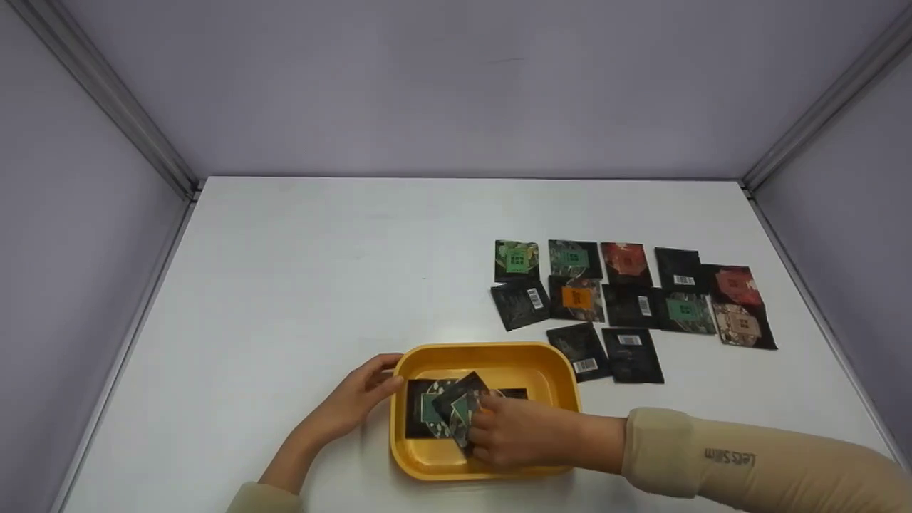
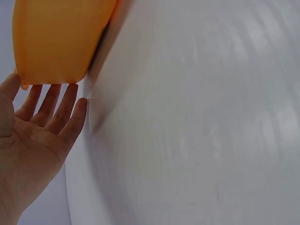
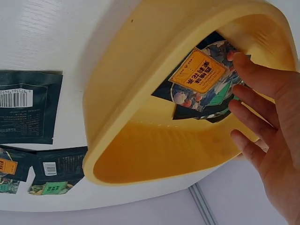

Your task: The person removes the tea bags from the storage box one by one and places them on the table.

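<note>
Inside the yellow tray (image 1: 556, 356) lie several dark sachets, some with green labels, one tilted across another. My right hand (image 1: 524, 431) is over them, with its fingertips at the tilted green-labelled sachet (image 1: 450, 400). In the right wrist view, a gap separates the thumb from the other fingers of the right hand (image 3: 272, 108). An orange-labelled sachet (image 3: 199, 72) shows beyond the thumb tip; I see nothing gripped between thumb and fingers. My left hand (image 1: 349, 402) rests at the tray's left end; its fingers are extended against the tray's edge in the left wrist view.
More sachets lie in loose rows on the white table (image 1: 299, 285) to the tray's right and behind it, including a red-labelled sachet (image 1: 627, 263) and a barcode-side-up sachet (image 1: 633, 356). Grey walls (image 1: 463, 107) stand along the table's back and sides.
</note>
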The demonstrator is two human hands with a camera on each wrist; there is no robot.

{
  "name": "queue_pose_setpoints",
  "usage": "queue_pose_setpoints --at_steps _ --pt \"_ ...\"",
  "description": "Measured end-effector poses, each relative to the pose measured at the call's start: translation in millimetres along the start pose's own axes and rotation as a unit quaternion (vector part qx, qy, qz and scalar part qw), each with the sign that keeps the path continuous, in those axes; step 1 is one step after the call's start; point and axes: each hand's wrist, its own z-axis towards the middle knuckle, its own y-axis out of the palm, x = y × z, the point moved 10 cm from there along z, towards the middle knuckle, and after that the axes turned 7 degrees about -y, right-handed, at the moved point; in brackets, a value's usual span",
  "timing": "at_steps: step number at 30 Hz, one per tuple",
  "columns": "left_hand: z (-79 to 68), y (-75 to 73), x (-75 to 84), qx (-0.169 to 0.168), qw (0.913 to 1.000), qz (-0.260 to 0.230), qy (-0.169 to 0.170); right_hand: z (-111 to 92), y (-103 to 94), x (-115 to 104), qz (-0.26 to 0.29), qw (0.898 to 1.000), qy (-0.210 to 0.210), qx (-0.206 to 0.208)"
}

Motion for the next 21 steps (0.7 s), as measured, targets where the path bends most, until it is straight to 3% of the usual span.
queue_pose_setpoints --at_steps 9,21 --pt "-0.4 -0.1 4.6 -0.006 0.9999 -0.006 0.013 16 18.9 6 0.037 0.997 -0.015 -0.064" --pt "-0.9 -0.2 1.6 -0.003 1.0000 -0.006 0.004 29 36.1 5 0.033 0.995 -0.024 -0.091"
